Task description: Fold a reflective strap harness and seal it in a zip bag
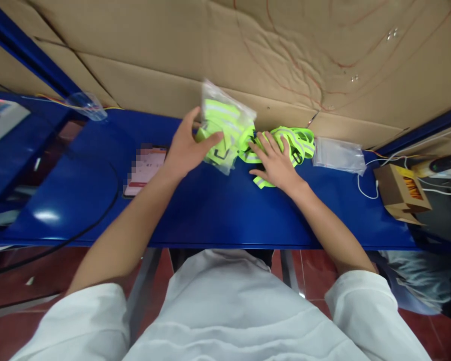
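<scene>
My left hand [186,148] grips a clear zip bag [227,128] by its left side, thumb across the front. Folded neon-yellow reflective strap with grey stripes and a dark buckle shows through the plastic. On a loose heap of the same reflective straps [304,140] rests my right hand [276,163], fingers spread and palm down. A black buckle pokes out of the heap beside that hand. The bag's right edge meets or overlaps the heap; I cannot tell exactly where one ends. Just right of the heap lies a stack of flat clear bags [340,155].
The blue table [229,215] runs along a cardboard-covered wall [143,65]. A phone [146,170] lies left of my left hand, with a clear plastic cup [88,106] farther back. At right stand a small open cardboard box [394,190] and white cables [366,193].
</scene>
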`<state>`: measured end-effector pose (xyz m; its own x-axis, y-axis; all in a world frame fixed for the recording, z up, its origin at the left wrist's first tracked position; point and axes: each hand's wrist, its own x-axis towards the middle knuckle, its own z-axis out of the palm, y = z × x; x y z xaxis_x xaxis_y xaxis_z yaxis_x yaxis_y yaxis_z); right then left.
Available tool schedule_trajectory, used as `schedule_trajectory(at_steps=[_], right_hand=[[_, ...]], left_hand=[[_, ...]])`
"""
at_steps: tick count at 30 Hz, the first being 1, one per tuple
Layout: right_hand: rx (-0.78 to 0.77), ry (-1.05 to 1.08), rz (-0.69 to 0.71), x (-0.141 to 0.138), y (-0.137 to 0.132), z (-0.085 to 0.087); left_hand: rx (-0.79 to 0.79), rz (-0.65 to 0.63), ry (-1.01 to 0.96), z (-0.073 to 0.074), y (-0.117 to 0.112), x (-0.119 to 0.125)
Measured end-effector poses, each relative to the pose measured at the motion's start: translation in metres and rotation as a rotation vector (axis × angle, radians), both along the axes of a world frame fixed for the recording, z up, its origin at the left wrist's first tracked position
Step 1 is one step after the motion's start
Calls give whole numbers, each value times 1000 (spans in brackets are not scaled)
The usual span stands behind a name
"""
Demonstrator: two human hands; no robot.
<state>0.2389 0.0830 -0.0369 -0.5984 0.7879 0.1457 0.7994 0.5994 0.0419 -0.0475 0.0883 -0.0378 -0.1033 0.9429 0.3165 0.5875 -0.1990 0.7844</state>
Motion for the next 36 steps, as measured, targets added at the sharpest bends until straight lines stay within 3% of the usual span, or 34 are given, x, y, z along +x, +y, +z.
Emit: schedule_trajectory(at_steps=[2, 5, 9, 12, 17, 19, 22, 26, 32, 36], right_hand=[[-31, -17, -5, -10, 11, -2], [-68, -10, -47, -28, 26, -2], [-99, -39, -133, -49, 39, 0], [-116, -61, -209, -59, 39, 4], [-175, -85, -281, -63, 27, 18], [-208, -98, -291, -63, 21, 24], [-227, -87, -302, -63, 17, 27], [-245, -1, -259, -68, 20, 22], [-138, 238, -255, -80, 41, 16], [-123, 256, -201, -81, 54, 24]], left_hand=[[-15, 16, -4, -2, -1, 6], [123, 101, 130, 1, -19, 16], [166, -20, 440, 1, -45, 35], [137, -88, 570, -7, -44, 44], [26, 128, 394, -11, -16, 33], [18, 133, 353, -9, -6, 27], [62, 123, 367, -6, 5, 23], [110, 242, 450, -6, 12, 24], [70, 221, 448, -10, 1, 20], [106, 180, 419, -20, 1, 13]])
